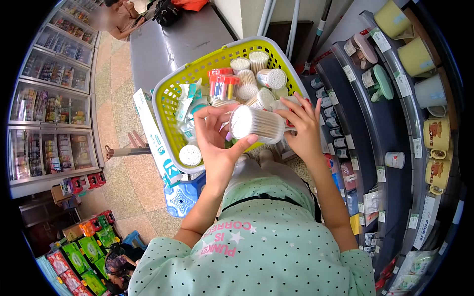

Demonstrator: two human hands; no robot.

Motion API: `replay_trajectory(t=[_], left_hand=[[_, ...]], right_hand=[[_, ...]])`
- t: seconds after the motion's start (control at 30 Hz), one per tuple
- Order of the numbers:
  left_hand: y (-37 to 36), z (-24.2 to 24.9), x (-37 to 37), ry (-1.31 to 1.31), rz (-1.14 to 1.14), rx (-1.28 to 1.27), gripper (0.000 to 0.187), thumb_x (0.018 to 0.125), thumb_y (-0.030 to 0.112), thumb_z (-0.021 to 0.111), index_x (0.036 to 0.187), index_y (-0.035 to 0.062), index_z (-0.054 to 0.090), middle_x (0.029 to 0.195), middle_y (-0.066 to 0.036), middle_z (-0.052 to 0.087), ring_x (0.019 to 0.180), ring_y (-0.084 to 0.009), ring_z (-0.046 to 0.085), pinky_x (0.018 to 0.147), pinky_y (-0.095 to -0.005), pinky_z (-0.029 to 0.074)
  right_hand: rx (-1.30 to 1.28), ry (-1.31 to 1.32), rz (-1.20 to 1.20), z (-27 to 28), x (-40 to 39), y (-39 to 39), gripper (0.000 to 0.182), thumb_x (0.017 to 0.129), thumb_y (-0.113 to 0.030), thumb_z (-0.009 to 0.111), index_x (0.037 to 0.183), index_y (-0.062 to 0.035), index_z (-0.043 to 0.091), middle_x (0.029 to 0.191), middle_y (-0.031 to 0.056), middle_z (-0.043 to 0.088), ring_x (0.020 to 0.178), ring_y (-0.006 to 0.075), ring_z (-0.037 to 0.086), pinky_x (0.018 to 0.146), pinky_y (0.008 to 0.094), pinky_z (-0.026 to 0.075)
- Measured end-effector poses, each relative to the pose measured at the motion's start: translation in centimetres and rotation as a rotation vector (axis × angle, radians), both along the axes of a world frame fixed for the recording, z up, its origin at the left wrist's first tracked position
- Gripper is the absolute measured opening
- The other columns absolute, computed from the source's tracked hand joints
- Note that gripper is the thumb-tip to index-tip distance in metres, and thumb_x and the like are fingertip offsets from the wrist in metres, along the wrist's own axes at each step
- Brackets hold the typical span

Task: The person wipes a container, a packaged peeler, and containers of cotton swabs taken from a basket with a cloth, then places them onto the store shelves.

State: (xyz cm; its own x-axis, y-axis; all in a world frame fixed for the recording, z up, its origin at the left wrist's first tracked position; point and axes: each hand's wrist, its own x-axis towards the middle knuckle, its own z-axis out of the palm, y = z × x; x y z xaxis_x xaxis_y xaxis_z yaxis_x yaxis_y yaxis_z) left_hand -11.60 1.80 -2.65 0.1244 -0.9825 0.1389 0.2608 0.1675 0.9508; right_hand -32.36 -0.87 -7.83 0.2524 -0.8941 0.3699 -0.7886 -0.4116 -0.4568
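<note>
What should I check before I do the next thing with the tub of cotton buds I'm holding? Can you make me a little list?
1. Both hands on the tub: ok. The left hand and right hand grip the cotton bud tub from either side.
2. Tub shut: cannot tell; the lid end is glary.
3. Tub level: ok, it lies on its side above the basket.
4. Room in the yellow basket: not ok, it is crowded with other tubs and packets.
5. Basket steady: cannot tell; its support is hidden.
6. Shelf on the right: ok, there are bare stretches.
</note>
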Motion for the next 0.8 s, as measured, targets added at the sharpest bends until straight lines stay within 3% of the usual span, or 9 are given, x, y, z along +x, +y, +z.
replay_trajectory(t=[0.13, 0.3, 0.43, 0.5, 0.6, 0.7, 0.73, 0.8], left_hand=[[-0.2, -0.1, -0.2, 0.079, -0.002, 0.031, 0.068, 0.074, -0.004, 0.084, 0.124, 0.0092, 0.038, 0.128, -0.016, 0.054, 0.116, -0.0226, 0.059, 0.098, -0.0359, 0.054], [-0.3, 0.0, -0.1, 0.276, -0.041, 0.162, 0.061, 0.079, -0.003, 0.080, 0.123, 0.0104, 0.039, 0.129, -0.014, 0.054, 0.115, -0.0211, 0.058, 0.096, -0.0348, 0.053], [-0.5, -1.0, 0.2, 0.410, -0.101, 0.199, 0.053, 0.086, 0.006, 0.074, 0.127, 0.0115, 0.040, 0.129, -0.012, 0.055, 0.116, -0.0197, 0.058, 0.098, -0.0341, 0.050], [-0.4, -1.3, 0.2, 0.419, -0.131, 0.230, 0.050, 0.090, 0.016, 0.072, 0.130, 0.0108, 0.041, 0.129, -0.011, 0.057, 0.117, -0.0205, 0.059, 0.100, -0.0369, 0.049], [0.0, -1.0, 0.0, 0.505, -0.242, 0.227, 0.048, 0.092, 0.008, 0.069, 0.131, 0.0120, 0.041, 0.128, -0.009, 0.056, 0.117, -0.0177, 0.056, 0.099, -0.0325, 0.046], [0.1, 0.0, -0.8, 0.461, -0.302, 0.248, 0.052, 0.093, 0.010, 0.069, 0.136, 0.0110, 0.039, 0.129, -0.008, 0.056, 0.118, -0.0176, 0.055, 0.100, -0.0335, 0.046], [0.0, 0.0, -0.9, 0.350, -0.319, 0.254, 0.061, 0.094, 0.011, 0.068, 0.146, 0.0094, 0.035, 0.135, -0.011, 0.052, 0.123, -0.0201, 0.053, 0.104, -0.0351, 0.044], [0.1, 0.0, -1.3, -0.130, -0.244, 0.061, 0.066, 0.093, 0.012, 0.069, 0.149, 0.0084, 0.035, 0.139, -0.015, 0.050, 0.128, -0.0241, 0.051, 0.108, -0.0386, 0.041]], right_hand=[[0.045, -0.003, 0.035, 1.6, -0.3, 0.7, 0.053, 0.071, -0.022, 0.082, 0.123, -0.0209, 0.070, 0.137, 0.0015, 0.061, 0.142, 0.0326, 0.041, 0.118, 0.0697, 0.001], [-0.012, -0.228, 0.107, 3.1, -0.8, 1.7, 0.069, 0.074, -0.042, 0.082, 0.133, -0.0115, 0.063, 0.142, 0.0068, 0.058, 0.141, 0.0336, 0.044, 0.119, 0.0663, 0.002], [0.057, -0.471, 0.132, 5.0, -0.2, 2.5, 0.085, 0.074, -0.053, 0.080, 0.141, -0.0075, 0.055, 0.142, 0.0134, 0.057, 0.139, 0.0350, 0.047, 0.120, 0.0626, 0.004], [0.069, -0.465, 0.114, 5.7, 0.2, 2.9, 0.088, 0.072, -0.051, 0.083, 0.142, -0.0077, 0.054, 0.140, 0.0155, 0.058, 0.136, 0.0347, 0.049, 0.121, 0.0611, 0.009], [0.048, -0.480, 0.075, 6.0, 0.6, 3.2, 0.083, 0.069, -0.047, 0.085, 0.138, -0.0087, 0.058, 0.135, 0.0138, 0.061, 0.129, 0.0330, 0.054, 0.120, 0.0603, 0.014], [-0.017, -0.463, 0.024, 6.6, 0.4, 3.6, 0.076, 0.067, -0.041, 0.087, 0.132, -0.0098, 0.063, 0.127, 0.0111, 0.064, 0.122, 0.0303, 0.057, 0.119, 0.0592, 0.018], [-0.036, -0.433, 0.008, 7.2, 0.2, 3.8, 0.073, 0.067, -0.039, 0.087, 0.130, -0.0101, 0.065, 0.125, 0.0103, 0.065, 0.120, 0.0295, 0.058, 0.118, 0.0588, 0.019], [-0.057, -0.364, -0.024, 8.4, -0.3, 4.2, 0.069, 0.066, -0.037, 0.086, 0.127, -0.0105, 0.067, 0.121, 0.0089, 0.066, 0.118, 0.0284, 0.058, 0.118, 0.0583, 0.020]])
